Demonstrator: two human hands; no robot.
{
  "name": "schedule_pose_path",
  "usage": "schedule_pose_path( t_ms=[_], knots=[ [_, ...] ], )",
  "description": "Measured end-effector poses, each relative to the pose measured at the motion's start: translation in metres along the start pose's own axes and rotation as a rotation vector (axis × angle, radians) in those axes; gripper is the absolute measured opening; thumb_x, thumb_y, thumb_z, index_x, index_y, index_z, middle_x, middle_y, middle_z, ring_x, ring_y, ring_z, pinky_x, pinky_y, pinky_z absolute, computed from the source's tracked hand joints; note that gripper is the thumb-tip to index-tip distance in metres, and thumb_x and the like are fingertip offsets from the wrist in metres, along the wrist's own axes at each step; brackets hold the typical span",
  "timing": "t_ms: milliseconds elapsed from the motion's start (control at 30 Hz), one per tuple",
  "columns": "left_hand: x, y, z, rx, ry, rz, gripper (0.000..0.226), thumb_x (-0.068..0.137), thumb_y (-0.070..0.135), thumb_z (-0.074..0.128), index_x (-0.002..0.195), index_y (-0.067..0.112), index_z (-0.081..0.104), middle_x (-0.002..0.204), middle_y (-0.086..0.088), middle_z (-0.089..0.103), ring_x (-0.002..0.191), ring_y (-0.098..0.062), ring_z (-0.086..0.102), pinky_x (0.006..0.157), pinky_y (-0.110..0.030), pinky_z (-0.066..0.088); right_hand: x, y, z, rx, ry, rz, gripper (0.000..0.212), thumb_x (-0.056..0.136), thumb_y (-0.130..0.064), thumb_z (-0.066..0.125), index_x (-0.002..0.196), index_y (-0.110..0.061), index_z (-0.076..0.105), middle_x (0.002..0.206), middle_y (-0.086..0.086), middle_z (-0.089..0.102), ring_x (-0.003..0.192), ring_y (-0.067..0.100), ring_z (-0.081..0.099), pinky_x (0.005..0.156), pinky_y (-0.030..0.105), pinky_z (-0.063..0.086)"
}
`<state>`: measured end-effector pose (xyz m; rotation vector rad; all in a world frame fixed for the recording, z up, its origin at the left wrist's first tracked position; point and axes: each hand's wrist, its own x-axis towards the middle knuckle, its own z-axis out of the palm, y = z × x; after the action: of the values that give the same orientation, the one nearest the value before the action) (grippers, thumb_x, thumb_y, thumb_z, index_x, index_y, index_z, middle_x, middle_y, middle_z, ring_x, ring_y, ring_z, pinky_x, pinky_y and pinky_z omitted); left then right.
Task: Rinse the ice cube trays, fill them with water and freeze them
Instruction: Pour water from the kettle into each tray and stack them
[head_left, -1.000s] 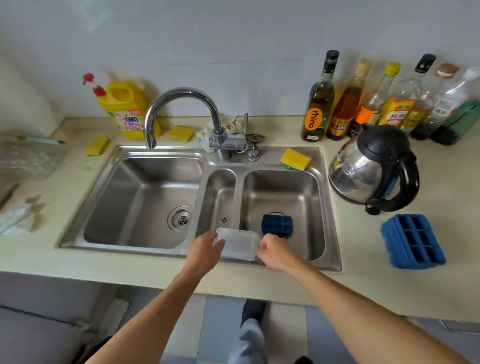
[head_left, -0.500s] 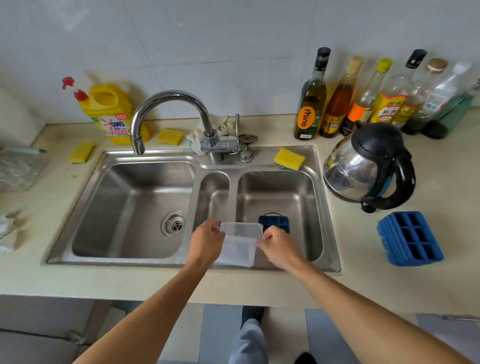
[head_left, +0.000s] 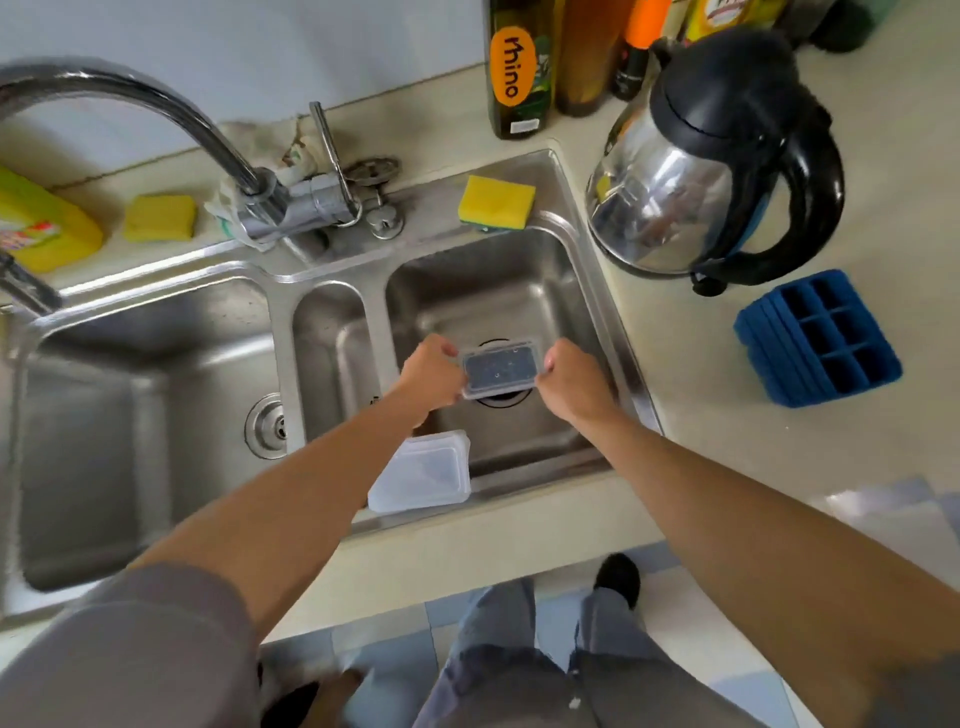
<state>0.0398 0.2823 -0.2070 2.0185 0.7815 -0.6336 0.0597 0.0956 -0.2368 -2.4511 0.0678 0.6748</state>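
Observation:
My left hand (head_left: 434, 371) and my right hand (head_left: 571, 382) grip the two short ends of a small dark blue ice cube tray with a clear lid (head_left: 498, 369). They hold it low in the right basin of the steel sink (head_left: 597, 249), just over the drain. A clear plastic container (head_left: 421, 475) lies tilted on the sink's front rim, partly under my left forearm. A stack of blue ice cube trays (head_left: 821, 338) sits on the counter to the right of the sink. The faucet (head_left: 156, 109) arches over the left basin, and no water runs from it.
A steel kettle with a black handle (head_left: 717, 156) stands right of the sink, between the bottles (head_left: 522, 67) and the blue stack. A yellow sponge (head_left: 496, 202) lies on the sink's back rim. A second sponge (head_left: 158, 215) and a yellow detergent jug (head_left: 41, 223) are at the back left.
My hands let go of the clear container, which now lies on the front rim, and moved forward into the right basin onto the blue tray. The camera leaned closer and lower.

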Motion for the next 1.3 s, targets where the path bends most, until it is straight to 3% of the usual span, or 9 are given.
schedule_pose_path(
  t_ms=[100, 367, 500, 600, 800, 900, 1100, 1233, 1300],
  knots=[
    [0.027, -0.004, 0.008, 0.088, -0.037, -0.032, 0.033, 0.092, 0.001, 0.066, 0.122, 0.013, 0.055, 0.116, -0.019, 0.064, 0.102, -0.035, 0.069, 0.092, -0.048, 0.059, 0.019, 0.003, 0.018, 0.004, -0.023, 0.028, 0.010, 0.095, 0.001, 0.056, 0.098, -0.008, 0.051, 0.088, 0.007, 0.057, 0.083, 0.027, 0.058, 0.066, 0.033, 0.041],
    [0.074, -0.017, 0.024, 0.270, -0.064, -0.028, 0.028, 0.098, 0.008, 0.057, 0.125, 0.003, 0.055, 0.118, -0.020, 0.064, 0.108, -0.036, 0.066, 0.094, -0.044, 0.056, 0.059, 0.013, 0.047, -0.079, -0.053, 0.052, 0.014, 0.096, -0.006, 0.059, 0.096, -0.013, 0.047, 0.095, 0.009, 0.059, 0.082, 0.028, 0.056, 0.067, 0.033, 0.040],
    [0.086, -0.021, 0.031, 0.300, -0.055, -0.022, 0.032, 0.096, 0.006, 0.058, 0.127, 0.005, 0.052, 0.115, -0.015, 0.059, 0.095, -0.027, 0.058, 0.078, -0.036, 0.049, 0.067, 0.020, 0.054, -0.097, -0.088, 0.062, 0.017, 0.096, -0.013, 0.065, 0.109, -0.011, 0.055, 0.108, 0.012, 0.066, 0.089, 0.029, 0.060, 0.069, 0.031, 0.040],
    [0.092, -0.024, 0.034, 0.310, -0.021, -0.012, 0.030, 0.095, 0.006, 0.058, 0.125, 0.005, 0.051, 0.120, -0.016, 0.060, 0.094, -0.025, 0.055, 0.077, -0.033, 0.043, 0.071, 0.025, 0.057, -0.085, -0.081, 0.065, 0.017, 0.098, -0.017, 0.063, 0.113, -0.008, 0.059, 0.108, 0.012, 0.068, 0.087, 0.027, 0.061, 0.069, 0.031, 0.041],
    [0.099, -0.024, 0.038, 0.289, -0.026, -0.068, 0.026, 0.096, 0.004, 0.059, 0.120, -0.003, 0.062, 0.119, -0.024, 0.064, 0.098, -0.036, 0.068, 0.074, -0.035, 0.054, 0.079, 0.025, 0.058, -0.040, -0.051, 0.111, 0.021, 0.102, -0.022, 0.056, 0.114, -0.006, 0.059, 0.109, 0.015, 0.067, 0.082, 0.025, 0.054, 0.070, 0.034, 0.042],
    [0.101, -0.025, 0.039, 0.245, -0.027, -0.102, 0.025, 0.094, 0.001, 0.058, 0.119, -0.004, 0.063, 0.115, -0.025, 0.066, 0.095, -0.039, 0.070, 0.082, -0.040, 0.060, 0.083, 0.024, 0.058, -0.022, -0.076, 0.139, 0.021, 0.102, -0.020, 0.054, 0.114, -0.005, 0.062, 0.108, 0.015, 0.067, 0.086, 0.028, 0.058, 0.072, 0.034, 0.044],
    [0.103, -0.029, 0.041, 0.188, -0.028, -0.137, 0.020, 0.096, 0.004, 0.062, 0.116, 0.001, 0.065, 0.106, -0.021, 0.069, 0.088, -0.036, 0.072, 0.079, -0.045, 0.063, 0.082, 0.027, 0.060, 0.011, -0.077, 0.174, 0.012, 0.101, -0.018, 0.054, 0.092, -0.013, 0.060, 0.077, -0.002, 0.056, 0.082, 0.028, 0.059, 0.065, 0.031, 0.039],
    [0.105, -0.028, 0.038, 0.174, -0.047, -0.164, 0.022, 0.098, 0.009, 0.062, 0.118, 0.000, 0.066, 0.107, -0.021, 0.070, 0.089, -0.038, 0.073, 0.078, -0.047, 0.064, 0.086, 0.024, 0.058, -0.002, -0.130, 0.230, 0.025, 0.103, -0.023, 0.055, 0.108, -0.003, 0.069, 0.107, 0.018, 0.070, 0.100, 0.039, 0.066, 0.075, 0.036, 0.047],
    [0.106, -0.027, 0.038, 0.164, -0.060, -0.177, 0.022, 0.099, 0.009, 0.062, 0.119, 0.000, 0.066, 0.109, -0.021, 0.069, 0.090, -0.038, 0.073, 0.079, -0.047, 0.063, 0.087, 0.022, 0.056, 0.014, -0.139, 0.238, 0.024, 0.103, -0.024, 0.055, 0.110, -0.006, 0.070, 0.105, 0.017, 0.069, 0.097, 0.038, 0.068, 0.080, 0.044, 0.057]
  ],
)
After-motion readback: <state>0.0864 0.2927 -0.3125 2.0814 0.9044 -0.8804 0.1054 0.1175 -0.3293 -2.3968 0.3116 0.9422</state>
